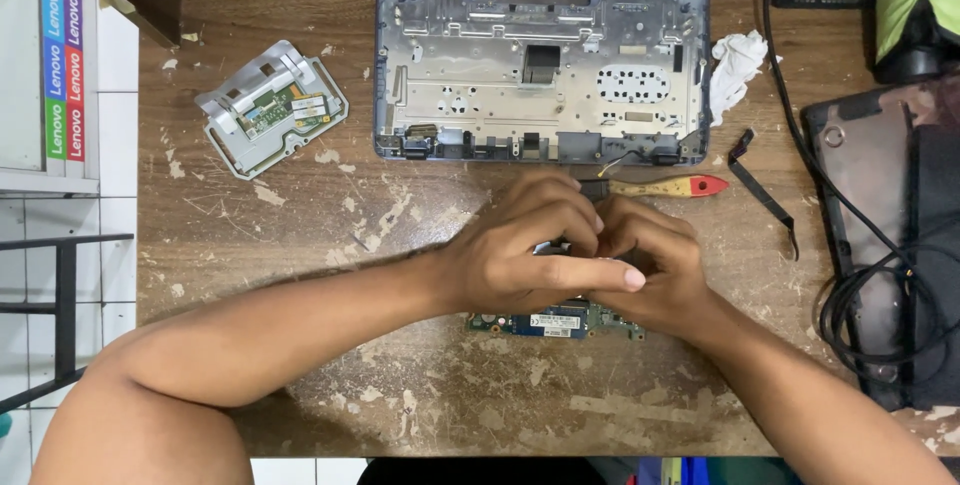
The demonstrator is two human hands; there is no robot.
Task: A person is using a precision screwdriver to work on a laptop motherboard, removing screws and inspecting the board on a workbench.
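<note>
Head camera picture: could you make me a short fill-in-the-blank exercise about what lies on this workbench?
1. Both hands, left hand and right hand, are working on a blue-green circuit ____.
2. The stripped laptop chassis lies on a worn ____ table.
3. The brush beside the chassis has a ____ tip on its yellow handle.
4. The crumpled cloth right of the chassis is ____.

Missing words: board; wooden; red; white
</note>
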